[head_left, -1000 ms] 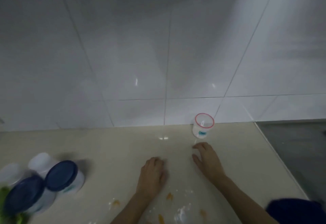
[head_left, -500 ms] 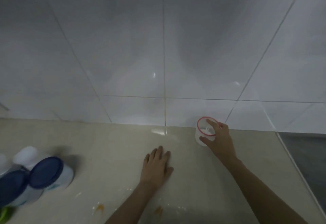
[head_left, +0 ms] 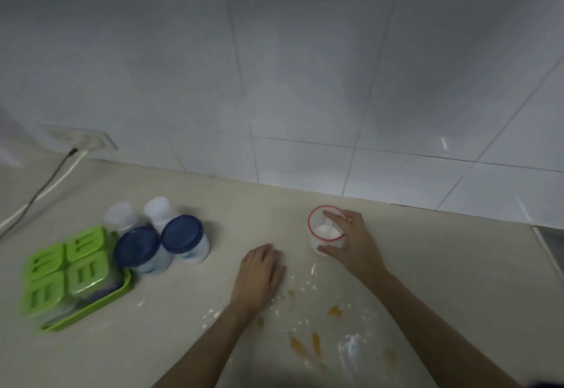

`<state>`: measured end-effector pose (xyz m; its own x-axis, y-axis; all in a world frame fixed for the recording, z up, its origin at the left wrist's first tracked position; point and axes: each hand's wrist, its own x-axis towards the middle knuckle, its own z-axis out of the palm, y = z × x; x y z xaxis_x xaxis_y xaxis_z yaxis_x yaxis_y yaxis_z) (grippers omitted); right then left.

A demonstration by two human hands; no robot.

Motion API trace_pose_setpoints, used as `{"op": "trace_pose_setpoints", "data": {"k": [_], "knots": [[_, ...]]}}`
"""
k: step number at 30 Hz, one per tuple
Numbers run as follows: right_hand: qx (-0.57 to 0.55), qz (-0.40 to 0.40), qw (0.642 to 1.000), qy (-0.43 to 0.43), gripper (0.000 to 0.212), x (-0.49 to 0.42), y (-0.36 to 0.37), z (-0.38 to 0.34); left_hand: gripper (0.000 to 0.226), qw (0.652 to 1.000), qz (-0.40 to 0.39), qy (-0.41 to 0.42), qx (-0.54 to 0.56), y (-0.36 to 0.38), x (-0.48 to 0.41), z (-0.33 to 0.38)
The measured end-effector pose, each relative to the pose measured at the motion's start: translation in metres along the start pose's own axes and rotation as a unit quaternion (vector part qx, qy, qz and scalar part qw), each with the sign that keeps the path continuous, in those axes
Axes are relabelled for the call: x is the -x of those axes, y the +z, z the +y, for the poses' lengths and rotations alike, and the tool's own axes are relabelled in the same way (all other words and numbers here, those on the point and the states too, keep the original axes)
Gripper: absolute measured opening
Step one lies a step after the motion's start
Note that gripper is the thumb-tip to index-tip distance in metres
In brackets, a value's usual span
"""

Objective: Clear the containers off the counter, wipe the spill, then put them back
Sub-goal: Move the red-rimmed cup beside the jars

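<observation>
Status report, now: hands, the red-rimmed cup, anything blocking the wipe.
Right hand gripping red-rimmed cup, white powder inside. Left hand flat on counter, empty. Orange and white spill unwiped. Blue-lidded jars and green tray parked left, clear of spill.

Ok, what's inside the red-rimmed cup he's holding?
White powder and a small white scoop sit in the red-rimmed cup. The right hand wraps its right side, hiding part of the inside.
</observation>
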<state>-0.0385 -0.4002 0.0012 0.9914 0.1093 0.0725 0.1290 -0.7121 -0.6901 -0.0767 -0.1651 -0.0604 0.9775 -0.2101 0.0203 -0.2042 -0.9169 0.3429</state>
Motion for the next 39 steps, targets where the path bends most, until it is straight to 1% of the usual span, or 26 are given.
{"op": "trace_pose_setpoints", "data": {"k": [4, 6, 9, 11, 15, 18, 23, 25, 27, 30, 33, 36, 39], "knots": [[-0.006, -0.077, 0.995, -0.065, 0.075, 0.006, 0.047, -0.06, 0.048, 0.999, 0.02, -0.049, 0.011, -0.023, 0.06, -0.063], [-0.017, -0.098, 0.992, -0.083, 0.075, 0.01, 0.075, -0.089, 0.048, 0.997, 0.024, -0.065, 0.015, -0.031, 0.089, -0.089], [-0.026, -0.121, 0.986, -0.108, 0.076, 0.021, 0.121, -0.131, 0.042, 0.994, 0.044, -0.092, 0.034, -0.041, 0.128, -0.122], [-0.044, -0.12, 0.985, -0.119, 0.076, 0.03, 0.153, -0.155, 0.038, 0.992, 0.055, -0.105, 0.046, -0.048, 0.151, -0.143], [-0.07, -0.112, 0.985, -0.109, 0.077, 0.041, 0.204, -0.2, 0.037, 0.989, 0.071, -0.124, 0.043, -0.06, 0.181, -0.182], [-0.081, -0.098, 0.987, -0.095, 0.076, 0.044, 0.23, -0.22, 0.035, 0.988, 0.07, -0.13, 0.037, -0.065, 0.191, -0.203], [-0.076, -0.072, 0.992, -0.07, 0.078, 0.053, 0.247, -0.231, 0.033, 0.99, 0.066, -0.121, 0.038, -0.068, 0.201, -0.214], [-0.063, -0.081, 0.992, -0.078, 0.081, 0.058, 0.245, -0.231, 0.032, 0.992, 0.066, -0.102, 0.043, -0.067, 0.203, -0.212], [-0.054, -0.067, 0.993, -0.075, 0.082, 0.07, 0.237, -0.224, 0.03, 0.993, 0.071, -0.076, 0.059, -0.066, 0.204, -0.205], [-0.039, -0.044, 0.998, -0.033, 0.068, 0.113, 0.22, -0.195, 0.027, 0.993, 0.083, -0.018, 0.079, -0.061, 0.208, -0.188], [-0.019, -0.049, 0.999, -0.009, 0.056, 0.174, 0.201, -0.154, 0.027, 0.992, 0.063, 0.054, 0.09, -0.055, 0.213, -0.165], [0.001, -0.024, 0.999, 0.042, 0.054, 0.233, 0.174, -0.113, 0.029, 0.986, 0.03, 0.127, 0.1, -0.04, 0.213, -0.124], [0.019, 0.004, 0.998, 0.063, 0.052, 0.265, 0.149, -0.093, 0.03, 0.98, 0.011, 0.162, 0.117, -0.026, 0.209, -0.081]]}}
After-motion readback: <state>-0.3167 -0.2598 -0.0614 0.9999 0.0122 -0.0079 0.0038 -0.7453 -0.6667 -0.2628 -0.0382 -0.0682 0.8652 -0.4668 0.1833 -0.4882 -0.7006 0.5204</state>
